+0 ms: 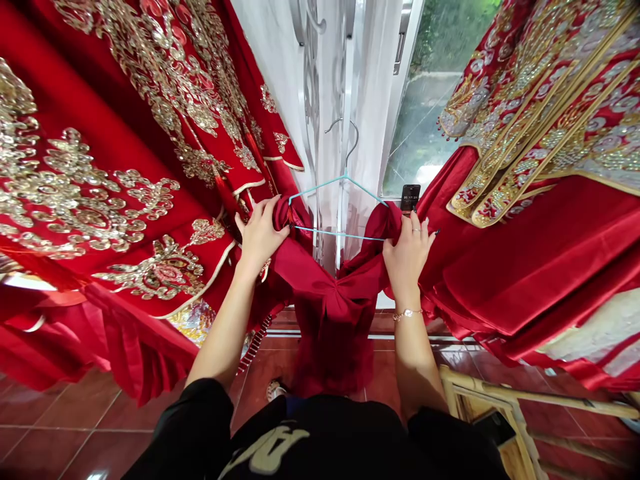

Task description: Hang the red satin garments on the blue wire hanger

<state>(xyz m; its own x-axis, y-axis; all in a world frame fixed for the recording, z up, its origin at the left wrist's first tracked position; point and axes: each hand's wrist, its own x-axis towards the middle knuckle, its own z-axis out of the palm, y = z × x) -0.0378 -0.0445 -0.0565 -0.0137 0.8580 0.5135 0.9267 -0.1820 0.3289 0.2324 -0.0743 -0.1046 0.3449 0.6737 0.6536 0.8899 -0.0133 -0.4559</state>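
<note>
Because the deep-red satin garment (333, 333) droops from its gathered shoulders, your left hand (257, 237) and right hand (407, 257) each pinch one shoulder against the thin light-blue wire hanger (340, 233), holding it up; gold-embroidered red robes (75, 167) hang on either side of the hanger.

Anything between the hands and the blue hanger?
Only the red garment: its bunched shoulders cover the ends of the hanger, so cloth sits between the wire and both the left hand and right hand. Nothing else visible intervenes.
</note>
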